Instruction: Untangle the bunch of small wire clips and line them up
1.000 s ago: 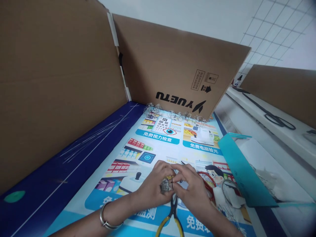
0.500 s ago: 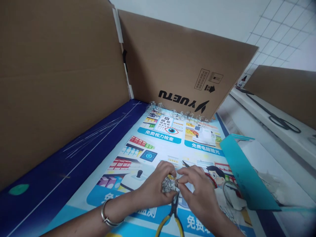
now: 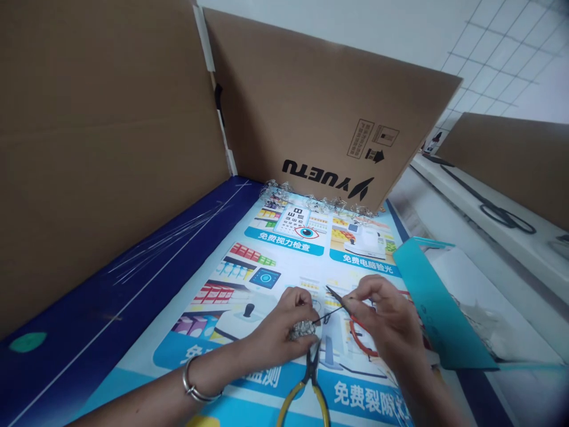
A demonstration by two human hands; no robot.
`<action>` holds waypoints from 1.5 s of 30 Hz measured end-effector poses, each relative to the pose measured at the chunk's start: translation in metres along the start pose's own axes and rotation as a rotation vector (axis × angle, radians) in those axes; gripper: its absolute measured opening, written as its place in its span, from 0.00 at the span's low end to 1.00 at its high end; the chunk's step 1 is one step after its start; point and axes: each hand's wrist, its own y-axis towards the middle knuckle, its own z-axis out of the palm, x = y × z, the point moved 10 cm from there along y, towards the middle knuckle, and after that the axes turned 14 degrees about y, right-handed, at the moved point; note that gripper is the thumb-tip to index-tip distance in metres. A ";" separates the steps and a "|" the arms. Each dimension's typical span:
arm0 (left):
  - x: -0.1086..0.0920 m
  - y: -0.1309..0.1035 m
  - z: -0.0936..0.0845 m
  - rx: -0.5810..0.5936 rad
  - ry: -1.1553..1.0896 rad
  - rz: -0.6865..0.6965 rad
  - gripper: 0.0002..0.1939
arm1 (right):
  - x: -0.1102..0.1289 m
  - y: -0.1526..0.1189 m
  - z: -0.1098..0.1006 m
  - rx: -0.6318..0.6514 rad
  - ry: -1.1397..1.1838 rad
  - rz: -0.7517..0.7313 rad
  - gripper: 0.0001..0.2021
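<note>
My left hand (image 3: 291,314) is closed around a small silver-grey bundle that looks like tangled wire (image 3: 303,330). From it a thin dark strand (image 3: 329,314) runs taut up to my right hand (image 3: 377,305), whose thumb and forefinger pinch its far end. Just below the bundle lie pliers with yellow handles (image 3: 311,379), jaws toward my left hand. A red-handled cutting tool (image 3: 362,338) rests partly hidden under my right hand, its dark tip pointing up and left.
Cardboard panels (image 3: 311,107) wall in the back and left. Tangled wire pieces (image 3: 320,201) line the back panel's foot. Straight thin strands (image 3: 164,243) lie on the blue strip at left. A teal folder (image 3: 438,302) with clear bags sits right; black scissors (image 3: 507,216) lie beyond.
My right hand has moved up and right from the bundle, drawing the dark strand out straight between the hands. My left hand stays in nearly the same place.
</note>
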 end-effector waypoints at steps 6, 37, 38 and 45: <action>0.005 0.001 0.001 -0.010 0.005 -0.025 0.15 | -0.002 0.002 0.008 0.112 0.051 -0.001 0.05; 0.025 -0.002 0.006 -0.062 0.002 -0.071 0.33 | -0.055 0.004 0.040 0.213 0.240 0.181 0.03; 0.027 -0.002 0.007 -0.061 0.003 -0.074 0.34 | -0.058 0.004 0.041 0.213 0.256 0.192 0.03; 0.033 -0.005 0.010 -0.066 -0.010 -0.072 0.34 | -0.071 0.005 0.043 0.243 0.285 0.212 0.02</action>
